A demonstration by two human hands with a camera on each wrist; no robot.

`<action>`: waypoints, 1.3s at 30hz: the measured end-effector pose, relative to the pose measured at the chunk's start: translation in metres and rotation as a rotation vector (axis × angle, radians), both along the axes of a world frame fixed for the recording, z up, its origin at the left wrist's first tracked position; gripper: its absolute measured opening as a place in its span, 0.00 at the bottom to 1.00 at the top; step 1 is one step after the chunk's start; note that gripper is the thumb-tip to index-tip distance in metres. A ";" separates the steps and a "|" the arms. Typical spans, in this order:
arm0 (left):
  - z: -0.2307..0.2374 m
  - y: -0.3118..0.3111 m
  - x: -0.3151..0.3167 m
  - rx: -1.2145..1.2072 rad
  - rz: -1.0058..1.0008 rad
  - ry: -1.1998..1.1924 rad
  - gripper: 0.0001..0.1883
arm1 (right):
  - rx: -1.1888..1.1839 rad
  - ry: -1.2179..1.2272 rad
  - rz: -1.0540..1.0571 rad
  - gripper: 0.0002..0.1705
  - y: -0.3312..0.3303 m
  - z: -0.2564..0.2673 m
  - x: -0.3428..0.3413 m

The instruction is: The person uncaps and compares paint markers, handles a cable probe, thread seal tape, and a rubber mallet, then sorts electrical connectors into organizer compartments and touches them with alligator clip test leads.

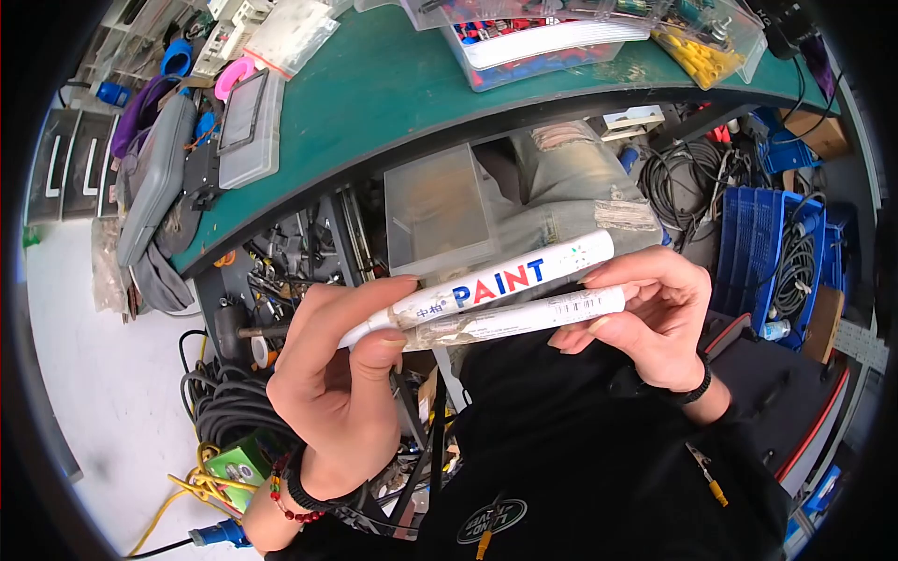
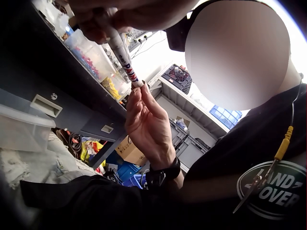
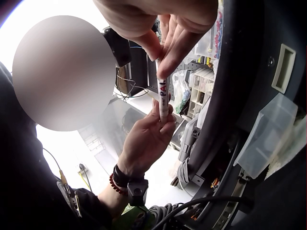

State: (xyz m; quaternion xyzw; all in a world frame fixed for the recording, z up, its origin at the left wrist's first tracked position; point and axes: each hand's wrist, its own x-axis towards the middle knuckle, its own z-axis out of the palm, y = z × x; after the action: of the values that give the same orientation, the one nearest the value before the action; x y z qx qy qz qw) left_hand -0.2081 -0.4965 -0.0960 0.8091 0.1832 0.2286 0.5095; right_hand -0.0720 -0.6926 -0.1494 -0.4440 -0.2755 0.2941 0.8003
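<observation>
White plastic, two pens: upper pen (image 1: 505, 280), PAINT lettering facing up, and lower pen (image 1: 514, 321) just beside it, nearer the body. Left grip (image 1: 346, 411) pinches both at their left ends, thumb and index finger. Right grip (image 1: 669, 323) pinches the lower pen's right end; can't tell if its fingertip also bears on the upper one. Pens splay apart toward the right. Both are held in the air over the lap, body side of the front edge of the table (image 1: 346, 84), well apart from it. Clear box (image 1: 435, 210) sits between pens and edge, the closest obstacle ahead. Sideways room runs out to cables (image 1: 234, 411) left, blue crates (image 1: 748, 262) right.
</observation>
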 end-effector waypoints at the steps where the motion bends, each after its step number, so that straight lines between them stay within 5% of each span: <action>1: 0.000 0.000 0.000 0.018 -0.002 0.003 0.11 | 0.000 0.001 -0.003 0.17 0.000 0.000 0.000; 39: -0.001 -0.001 0.001 -0.012 -0.012 0.003 0.11 | -0.034 0.028 -0.008 0.17 -0.001 0.001 -0.001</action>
State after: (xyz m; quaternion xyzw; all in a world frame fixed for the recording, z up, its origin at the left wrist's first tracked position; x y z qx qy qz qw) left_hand -0.2075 -0.4980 -0.0968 0.8074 0.1807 0.2230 0.5155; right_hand -0.0734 -0.6940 -0.1484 -0.4546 -0.2574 0.3016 0.7976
